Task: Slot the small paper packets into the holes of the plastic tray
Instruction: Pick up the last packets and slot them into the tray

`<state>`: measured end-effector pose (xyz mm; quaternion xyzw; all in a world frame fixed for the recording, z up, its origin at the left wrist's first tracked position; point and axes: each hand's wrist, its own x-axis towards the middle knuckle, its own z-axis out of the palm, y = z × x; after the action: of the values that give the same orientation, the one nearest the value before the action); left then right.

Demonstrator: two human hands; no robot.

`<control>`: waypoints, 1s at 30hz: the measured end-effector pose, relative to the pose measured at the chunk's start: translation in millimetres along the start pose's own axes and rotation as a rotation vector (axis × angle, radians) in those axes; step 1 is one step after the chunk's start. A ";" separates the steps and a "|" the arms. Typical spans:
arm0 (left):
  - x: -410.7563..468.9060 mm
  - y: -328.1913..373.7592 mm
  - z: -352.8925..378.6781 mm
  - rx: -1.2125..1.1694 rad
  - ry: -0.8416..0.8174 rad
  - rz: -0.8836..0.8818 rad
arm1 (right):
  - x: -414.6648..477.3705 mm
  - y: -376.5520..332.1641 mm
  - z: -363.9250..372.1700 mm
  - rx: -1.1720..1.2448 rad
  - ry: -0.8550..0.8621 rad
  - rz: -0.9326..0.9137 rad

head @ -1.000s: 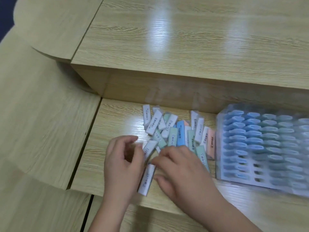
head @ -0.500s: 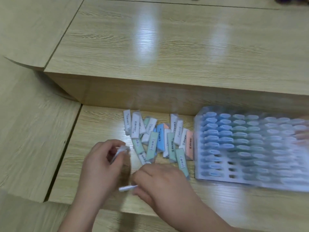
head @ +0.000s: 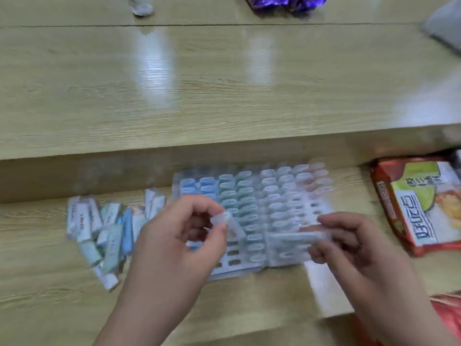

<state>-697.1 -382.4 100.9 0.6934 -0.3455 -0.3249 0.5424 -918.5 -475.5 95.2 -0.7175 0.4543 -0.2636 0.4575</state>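
Note:
A clear plastic tray lies on the lower desk, most of its holes filled with blue, green and pale packets; a few holes at its near left edge are open. My left hand hovers over the tray's left part and pinches a white paper packet between thumb and fingers. My right hand is over the tray's right part and pinches another pale packet lying sideways. A loose pile of packets sits left of the tray. The view is blurred.
A raised wooden shelf runs behind the tray. A red snack bag lies to the right, another red bag at the near right corner. Purple packages and a white object sit at the far edge.
Both hands have moved right from the loose pile to above the tray, each carrying a packet. The camera has swung right, bringing the tray to the centre and the snack bag into view.

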 end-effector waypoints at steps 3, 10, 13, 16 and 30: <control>4.9 6.5 33.7 -0.048 -0.030 -0.009 | 7.6 14.3 -29.1 0.092 0.156 0.054; 23.9 17.3 86.6 0.052 0.014 0.031 | 53.9 42.3 -41.8 -0.068 0.172 -0.064; 27.9 16.6 103.6 0.130 0.037 0.075 | 72.8 48.4 -34.9 -0.097 0.134 -0.108; 30.1 17.6 114.4 0.262 0.068 0.150 | 83.2 53.5 -27.7 -0.130 0.151 -0.154; 33.4 -2.8 133.6 0.392 0.136 0.219 | 111.1 70.3 -34.3 -0.174 0.065 -0.340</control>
<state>-788.6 -480.2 68.9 0.7641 -0.4378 -0.1435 0.4515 -924.8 -600.9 43.2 -0.8120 0.3621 -0.3196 0.3276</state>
